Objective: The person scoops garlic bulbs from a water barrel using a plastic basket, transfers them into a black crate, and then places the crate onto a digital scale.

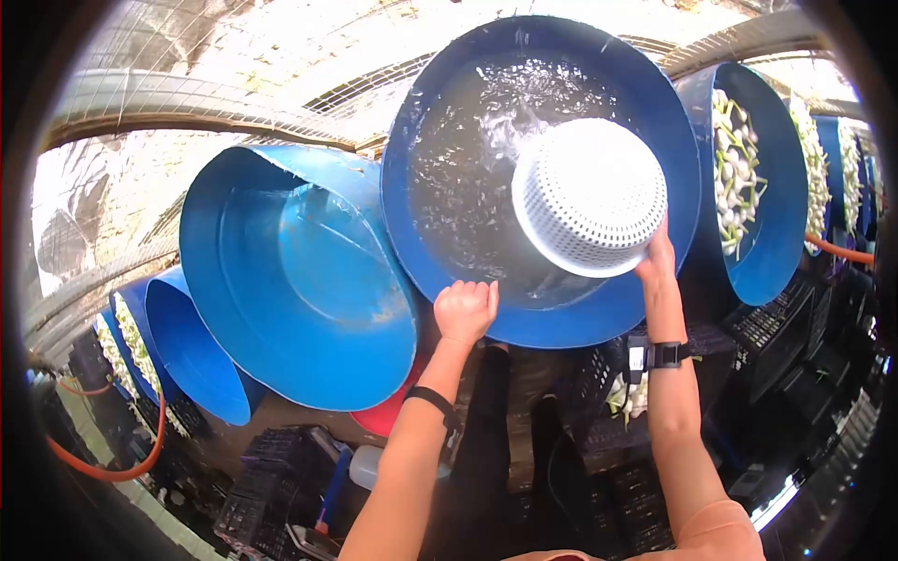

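Far left: a row of round blue plastic tubs (126, 327) runs back along the edge of the view, holding white bulbs with green stalks; details too small to tell. An orange hose (140, 458) loops below them.

Next: a small blue plastic tub (201, 360), interior dry and bare as far as visible, partly tucked under its neighbour.

Next: a large empty blue plastic tub (299, 271), inner wall scuffed, with no water visible. A red plastic basin (385, 418) shows just beneath its lower rim.

Centre: a large blue plastic tub filled with water (468, 168); surface rippled and splashing near the top. Left hand (465, 310) is closed in a fist over the near rim of this tub, gripping the edge; black band on the wrist.

In the water tub, right of centre: a white perforated plastic colander basket (589, 196), tilted, its base turned toward the camera. Contents not visible. Right hand (658, 257) holds the basket by its lower rim, fingers curled over the edge; black watch on the wrist.

Right: another blue plastic tub (781, 234) heaped with white bulbs and green stalks (734, 173). Further tubs of the same load continue beyond it.

Below: black plastic crates (281, 477) on the floor, and a white plastic bottle (367, 465) beside them.
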A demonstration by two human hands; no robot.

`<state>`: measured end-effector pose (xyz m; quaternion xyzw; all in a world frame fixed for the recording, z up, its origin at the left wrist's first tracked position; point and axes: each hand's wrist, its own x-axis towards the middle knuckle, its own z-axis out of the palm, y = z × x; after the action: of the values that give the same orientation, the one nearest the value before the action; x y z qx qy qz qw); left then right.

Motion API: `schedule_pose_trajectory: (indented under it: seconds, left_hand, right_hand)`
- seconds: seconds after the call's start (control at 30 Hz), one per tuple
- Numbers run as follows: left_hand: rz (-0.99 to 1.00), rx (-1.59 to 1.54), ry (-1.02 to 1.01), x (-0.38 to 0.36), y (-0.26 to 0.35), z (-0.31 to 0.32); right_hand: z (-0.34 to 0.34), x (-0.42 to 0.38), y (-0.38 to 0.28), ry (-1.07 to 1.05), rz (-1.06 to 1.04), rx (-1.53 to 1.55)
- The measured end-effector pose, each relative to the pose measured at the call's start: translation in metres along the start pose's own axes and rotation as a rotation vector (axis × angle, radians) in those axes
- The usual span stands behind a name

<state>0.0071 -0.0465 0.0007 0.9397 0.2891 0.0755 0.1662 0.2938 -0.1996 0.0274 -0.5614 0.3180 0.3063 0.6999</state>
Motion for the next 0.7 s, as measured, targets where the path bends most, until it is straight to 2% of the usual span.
schedule_pose_trajectory:
  seconds: [0.03, 0.17, 0.27, 0.33, 0.4, 0.43, 0.47, 0.5, 0.53, 0.6, 0.67, 0.7]
  left_hand:
    - [-0.008, -0.009, 0.003, -0.001, 0.001, 0.000]
    - [-0.020, 0.005, -0.003, 0.000, 0.000, -0.003]
    - [-0.032, -0.014, 0.019, 0.000, 0.000, -0.003]
    - [-0.028, -0.013, 0.034, -0.001, -0.001, -0.001]
    - [-0.021, -0.012, 0.031, 0.000, -0.001, -0.002]
    - [-0.013, -0.014, 0.030, 0.000, -0.001, -0.002]
    - [-0.014, -0.009, 0.019, 0.000, -0.001, -0.003]
    - [-0.015, -0.007, 0.008, 0.000, 0.000, -0.006]
    - [-0.010, -0.007, -0.001, 0.001, 0.001, -0.006]
    - [0.001, -0.019, 0.010, 0.005, -0.001, -0.004]
    - [0.003, -0.015, -0.008, 0.000, -0.001, -0.003]
    - [0.015, -0.021, -0.008, -0.001, -0.002, -0.002]
  right_hand:
    - [0.002, 0.002, -0.012, -0.034, 0.040, -0.025]
    - [0.025, -0.027, -0.047, -0.110, -0.101, -0.024]
    - [0.057, -0.035, -0.042, -0.333, 0.036, 0.148]
    - [0.106, -0.049, -0.022, -0.322, -0.048, 0.169]
    - [0.143, -0.051, 0.010, -0.476, -0.070, 0.204]
    - [0.159, -0.048, 0.033, -0.388, -0.153, 0.139]
    - [0.169, -0.031, 0.059, -0.386, -0.143, 0.130]
    - [0.186, -0.024, 0.071, -0.215, -0.164, -0.075]
    - [0.193, -0.033, 0.081, -0.137, -0.108, -0.202]
    - [0.205, -0.052, 0.084, -0.156, -0.037, -0.092]
    - [0.205, -0.082, 0.080, -0.287, 0.015, 0.102]
    - [0.202, -0.078, 0.089, -0.223, -0.008, 0.040]
